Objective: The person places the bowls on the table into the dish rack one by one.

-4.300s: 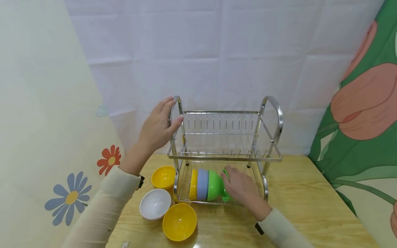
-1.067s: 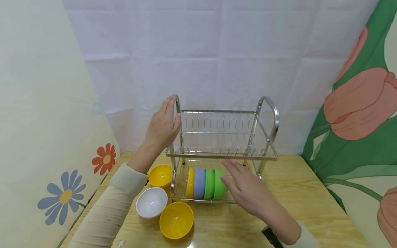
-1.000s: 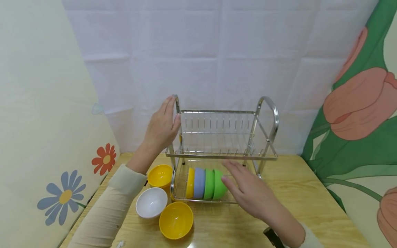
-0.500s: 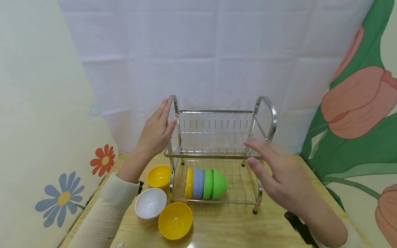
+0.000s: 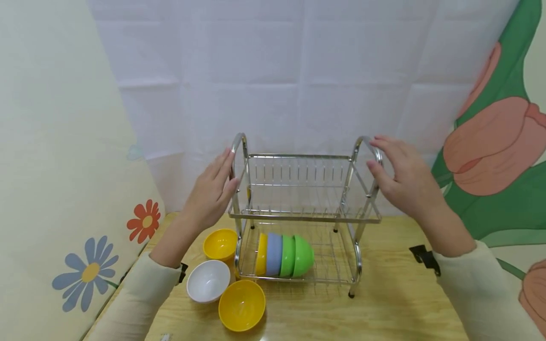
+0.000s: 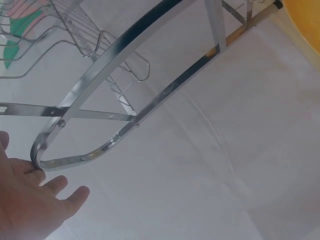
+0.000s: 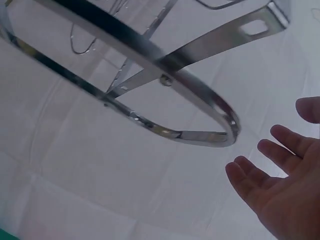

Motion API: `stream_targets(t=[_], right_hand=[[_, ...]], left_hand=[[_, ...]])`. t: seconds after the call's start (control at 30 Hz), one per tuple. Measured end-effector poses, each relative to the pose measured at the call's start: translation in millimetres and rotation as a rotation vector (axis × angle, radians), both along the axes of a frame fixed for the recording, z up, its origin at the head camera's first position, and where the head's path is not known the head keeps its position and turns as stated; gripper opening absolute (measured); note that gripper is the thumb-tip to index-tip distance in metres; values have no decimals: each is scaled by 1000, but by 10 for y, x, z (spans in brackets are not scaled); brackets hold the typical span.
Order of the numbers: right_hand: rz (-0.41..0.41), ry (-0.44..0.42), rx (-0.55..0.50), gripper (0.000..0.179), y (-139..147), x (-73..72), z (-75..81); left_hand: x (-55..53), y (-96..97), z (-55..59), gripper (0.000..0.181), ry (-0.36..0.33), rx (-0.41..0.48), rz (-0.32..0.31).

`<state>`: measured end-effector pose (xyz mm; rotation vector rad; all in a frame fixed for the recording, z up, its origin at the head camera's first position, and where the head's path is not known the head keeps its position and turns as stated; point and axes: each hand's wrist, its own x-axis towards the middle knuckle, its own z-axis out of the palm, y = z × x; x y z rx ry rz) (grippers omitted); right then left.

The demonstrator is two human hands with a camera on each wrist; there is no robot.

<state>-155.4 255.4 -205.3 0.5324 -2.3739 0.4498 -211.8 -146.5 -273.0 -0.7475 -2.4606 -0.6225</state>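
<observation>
A two-tier chrome dish rack [image 5: 304, 219] stands on the wooden table. My left hand [image 5: 207, 195] is at its left side, fingers straight and fingertips right at the side frame. In the left wrist view, the left hand [image 6: 27, 207] lies beside the curved end of the metal frame [image 6: 75, 102]. Raised at the rack's right side is my right hand [image 5: 408, 182], fingers extended; the right wrist view has this hand [image 7: 290, 192] a little apart from the frame. The lower tier holds a row of bowls on edge: yellow [image 5: 261, 255], blue [image 5: 274, 255] and two green [image 5: 304, 256].
Left of the rack, a yellow bowl [image 5: 220, 244], a white bowl [image 5: 208, 282] and another yellow bowl [image 5: 241, 305] rest upright on the table [image 5: 396, 284]. A white cloth [image 5: 273, 61] hangs behind, with flower-patterned panels at either side.
My right hand has left the green bowls on the lower tier, moving up and right to the rack's right side frame. My left hand stays at the left frame, slightly lower.
</observation>
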Motion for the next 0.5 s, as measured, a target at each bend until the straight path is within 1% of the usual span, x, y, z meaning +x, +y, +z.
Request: stream_targets(t=[0.1, 0.23, 0.3, 0.5], right_hand=[[20, -15, 25, 47, 52, -122, -21], [22, -48, 39, 50, 108, -255, -73], [18, -64, 37, 51, 127, -294, -93], [13, -135, 15, 55, 143, -352, -146]], left_hand=[[79, -70, -60, 63, 2, -24, -10], [194, -163, -158, 64, -4, -62, -9], [248, -212, -213, 66, -19, -80, 1], [380, -379, -384, 70, -91, -81, 48]])
